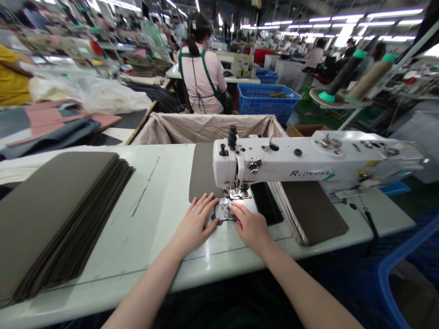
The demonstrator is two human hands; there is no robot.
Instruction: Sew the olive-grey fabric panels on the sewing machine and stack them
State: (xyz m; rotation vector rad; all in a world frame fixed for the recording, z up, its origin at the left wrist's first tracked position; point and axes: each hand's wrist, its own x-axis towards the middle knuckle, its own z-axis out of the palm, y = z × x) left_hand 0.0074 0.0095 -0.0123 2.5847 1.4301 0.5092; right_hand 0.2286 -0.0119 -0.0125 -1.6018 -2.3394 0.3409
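While both flat hands, left hand (195,220) and right hand (249,225), press by the sewing machine needle (237,191), one brown sheet (202,176) lies sewn behind; big stack (58,214) waits.

The sewing machine (308,164) is white with dark letters. The stack of sheets (51,219) is brown-grey. The table (161,192) is pale green-white. The crate (265,100) is blue. A person's apron (209,73) is green.

The machine (308,167) head hides the needle and part of the grey sheet (202,176); the left stack (51,219) runs off-frame.
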